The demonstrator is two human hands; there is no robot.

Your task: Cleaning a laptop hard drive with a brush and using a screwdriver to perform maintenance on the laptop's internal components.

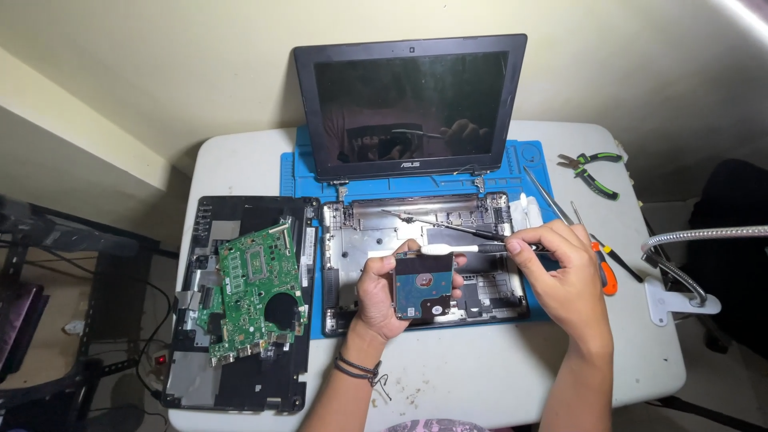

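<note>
Blue-boarded hard drive (423,290) is sitting at frame centre, the left hand (384,296) closing its grip around it, while the right hand (564,272) is pinching a white brush (448,249) over it; cleaning seems underway, calling next for light strokes.

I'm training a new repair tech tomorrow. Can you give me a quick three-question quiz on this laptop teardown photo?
1. True or false: the left hand holds the hard drive over the opened laptop base.
2. Where does the green motherboard lie? A) on the black bottom cover at left B) on the blue mat C) in the right hand
3. What does the right hand bring to the drive's top edge?

Key: 1 true; 2 A; 3 a white-tipped cotton swab, pinched in its fingers.
</note>
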